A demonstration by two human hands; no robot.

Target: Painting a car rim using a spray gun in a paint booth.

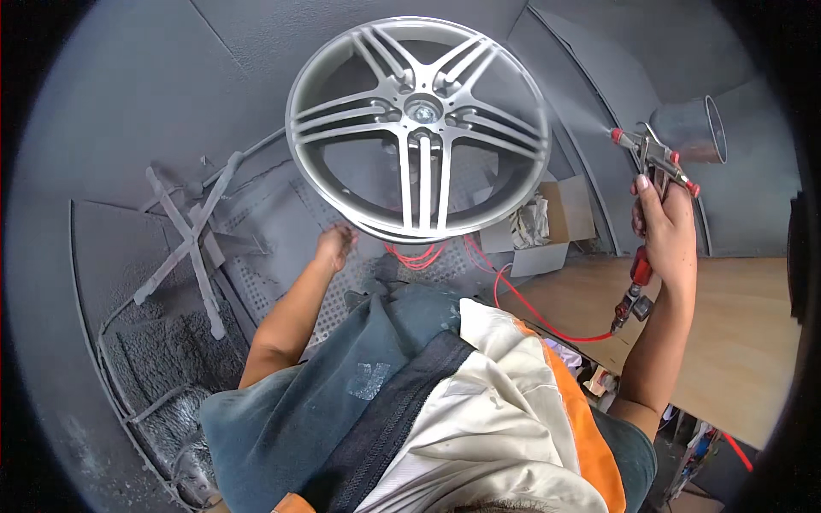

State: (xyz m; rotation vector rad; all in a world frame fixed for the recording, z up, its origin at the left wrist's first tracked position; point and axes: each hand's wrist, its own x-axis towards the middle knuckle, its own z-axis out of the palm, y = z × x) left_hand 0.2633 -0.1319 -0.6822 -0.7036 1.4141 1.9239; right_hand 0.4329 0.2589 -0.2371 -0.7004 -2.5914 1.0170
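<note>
A silver alloy wheel (425,171) with several split spokes is held up in front of me, its support hidden behind it. Its outer spokes look slightly smeared. My right hand (665,218) is wrapped round the grip of a spray gun (657,156), which has red fittings and a metal paint cup (691,130). A faint mist leaves its nozzle toward the wheel, from the right side. My left hand (336,246) is just below the wheel's lower left rim, fingers loosely curled and apart, holding nothing visible. Whether it touches the rim cannot be told.
A red air hose (556,327) runs from the gun's handle to coils under the wheel. An open cardboard box (539,256) stands behind at the right, beside a wooden board (727,316). A paint-coated cross-shaped stand (192,231) is at the left. Grey booth walls (128,111) surround me.
</note>
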